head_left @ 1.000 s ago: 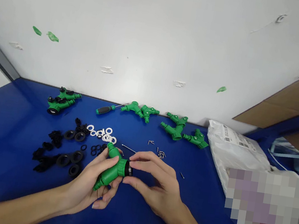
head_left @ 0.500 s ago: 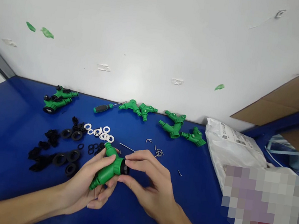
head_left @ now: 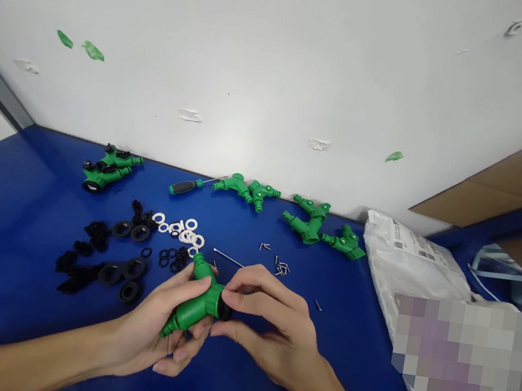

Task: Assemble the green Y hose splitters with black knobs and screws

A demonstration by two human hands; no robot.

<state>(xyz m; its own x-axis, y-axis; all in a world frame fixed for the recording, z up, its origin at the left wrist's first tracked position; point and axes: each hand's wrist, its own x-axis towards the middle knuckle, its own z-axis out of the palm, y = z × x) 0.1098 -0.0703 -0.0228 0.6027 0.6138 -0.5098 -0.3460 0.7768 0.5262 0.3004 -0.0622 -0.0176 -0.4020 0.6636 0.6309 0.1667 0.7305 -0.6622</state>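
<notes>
My left hand (head_left: 146, 330) is closed round a green Y-shaped hose splitter (head_left: 196, 309), thumb on top and fingers beneath. A black threaded collar (head_left: 225, 311) sits at the splitter's single end, partly covered by my fingers. My right hand (head_left: 277, 329) pinches this collar, its fingertips above and thumb below. Just beyond the hands lie small black O-rings (head_left: 172, 255) and white washers (head_left: 187, 235). The thin metal shaft (head_left: 228, 257) of a tool points out from behind my right hand; its other end is hidden.
At the back are green splitters (head_left: 305, 227), a screwdriver (head_left: 184, 187) and splitters with black valves (head_left: 106, 179). Black collars (head_left: 110, 274) and black valve parts (head_left: 97, 235) lie left. Small screws (head_left: 282, 268) are scattered right of centre, beside a white plastic bag (head_left: 380, 266).
The view has shifted slightly, so most things on the table appear farther right. My right fingers have turned a little round the black collar; the left hand keeps its grip.
</notes>
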